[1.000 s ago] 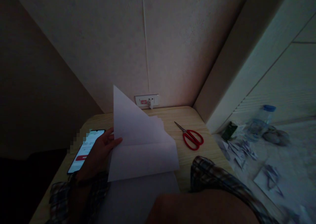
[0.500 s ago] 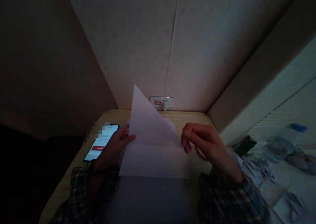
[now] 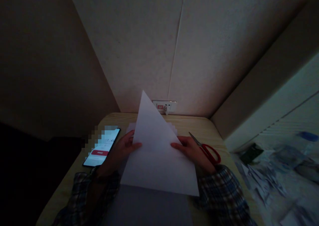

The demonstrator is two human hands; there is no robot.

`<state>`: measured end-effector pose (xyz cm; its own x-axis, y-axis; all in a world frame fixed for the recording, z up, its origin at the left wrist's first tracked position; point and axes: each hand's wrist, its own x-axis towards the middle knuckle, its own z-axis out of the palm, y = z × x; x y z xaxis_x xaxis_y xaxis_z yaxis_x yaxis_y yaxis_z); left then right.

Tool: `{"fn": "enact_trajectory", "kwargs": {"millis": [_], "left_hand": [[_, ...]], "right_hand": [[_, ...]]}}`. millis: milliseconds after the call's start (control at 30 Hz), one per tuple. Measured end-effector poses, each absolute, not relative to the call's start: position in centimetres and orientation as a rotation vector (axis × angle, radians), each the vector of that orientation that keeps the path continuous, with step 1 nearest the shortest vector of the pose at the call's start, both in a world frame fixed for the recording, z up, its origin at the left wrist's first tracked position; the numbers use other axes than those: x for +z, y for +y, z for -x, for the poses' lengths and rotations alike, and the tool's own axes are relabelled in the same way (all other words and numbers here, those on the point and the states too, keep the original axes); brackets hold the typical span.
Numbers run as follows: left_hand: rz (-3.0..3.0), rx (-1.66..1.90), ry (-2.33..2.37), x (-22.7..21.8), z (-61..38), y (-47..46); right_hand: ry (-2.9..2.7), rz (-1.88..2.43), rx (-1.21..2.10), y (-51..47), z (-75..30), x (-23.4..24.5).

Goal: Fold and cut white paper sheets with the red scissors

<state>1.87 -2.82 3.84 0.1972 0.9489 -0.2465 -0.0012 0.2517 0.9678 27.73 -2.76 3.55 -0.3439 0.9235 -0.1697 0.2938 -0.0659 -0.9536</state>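
Note:
A white sheet of paper point(image 3: 159, 159), with a diagonal upper right edge rising to a point, is held up over the table. My left hand point(image 3: 127, 146) grips its left edge, thumb on the front face and fingers behind. On the opposite side my right hand point(image 3: 188, 149) pinches the slanted edge, thumb in front. More white paper point(image 3: 152, 206) lies underneath, its corners showing behind the held sheet. Red-handled scissors point(image 3: 208, 152) lie on the table just right of my right hand. Left of my left hand rests a lit phone point(image 3: 101, 151).
The light wooden table point(image 3: 199, 124) meets a wall bearing a socket with a plug point(image 3: 165, 109). Beyond the table's right edge are paper scraps point(image 3: 264, 182), a dark green packet point(image 3: 251, 153) and a clear container with a blue cap point(image 3: 309, 136).
My right hand has moved left and down onto the paper's slanted edge and taken hold of it. The sheet's lower right corner has swung outward, and the scissors are now uncovered.

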Motion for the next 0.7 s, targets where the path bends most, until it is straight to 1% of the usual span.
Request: {"fn": "enact_trajectory", "kwargs": {"millis": [100, 267, 567, 700], "left_hand": [[-1.123, 0.857, 1.154, 4.2, -2.2, -3.0], [-1.175, 0.800, 1.165, 4.4, -2.3, -3.0], [-1.268, 0.728, 1.141, 4.3, -2.0, -2.9], [-1.302, 0.645, 1.037, 3.6, -2.0, -3.0]], "right_hand": [[-1.690, 1.346, 1.411, -2.7, -27.9, 3.2], [-1.726, 1.254, 1.576, -2.7, -28.7, 2.8], [-1.589, 1.146, 1.732, -3.1, -29.5, 3.1], [-1.605, 1.059, 1.841, -3.1, -29.5, 3.1]]}}
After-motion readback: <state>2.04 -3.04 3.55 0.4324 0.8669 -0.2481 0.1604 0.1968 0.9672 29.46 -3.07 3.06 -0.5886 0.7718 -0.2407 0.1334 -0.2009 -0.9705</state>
